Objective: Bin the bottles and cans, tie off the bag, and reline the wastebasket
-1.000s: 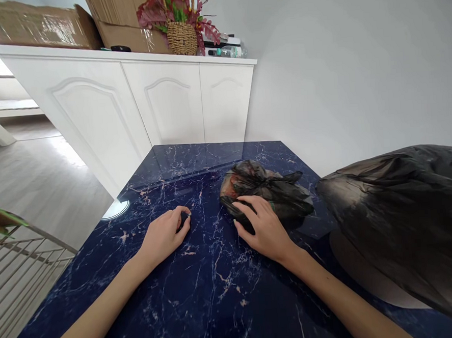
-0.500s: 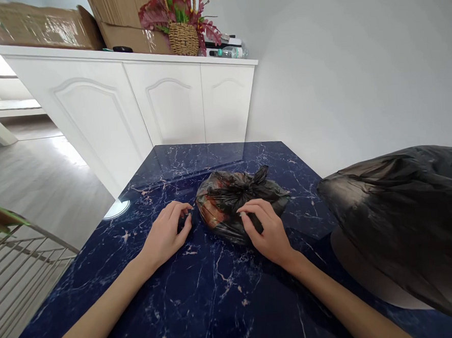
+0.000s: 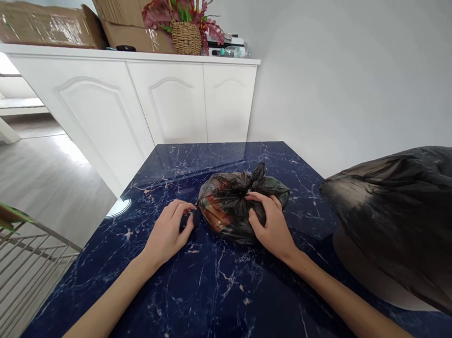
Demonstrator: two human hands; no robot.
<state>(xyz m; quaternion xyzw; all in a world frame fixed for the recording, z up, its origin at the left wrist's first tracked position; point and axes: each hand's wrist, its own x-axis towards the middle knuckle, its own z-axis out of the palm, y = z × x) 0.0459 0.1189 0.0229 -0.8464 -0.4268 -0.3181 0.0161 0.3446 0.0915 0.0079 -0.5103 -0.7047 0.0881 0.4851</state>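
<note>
A knotted black plastic bag lies on the dark blue marble-patterned table, with orange-brown and pale contents showing through its thin film. Its twisted top sticks up at the back. My right hand rests on the bag's near right side, fingertips touching the film close to the knot, thumb and index finger apart. Just left of the bag, my left hand lies on the table, its fingers loosely curled, with a gap between thumb and fingertips and nothing held.
A bin lined with a large black bag stands at the right. Behind the table, a white cabinet carries cardboard boxes, a flower basket and a plastic bottle. A metal rack is at lower left.
My right hand has moved slightly forward on the bag, its index finger reaching toward the knot and its thumb parting from it. The bag's top has shifted a little. My left hand stays nearly still.
</note>
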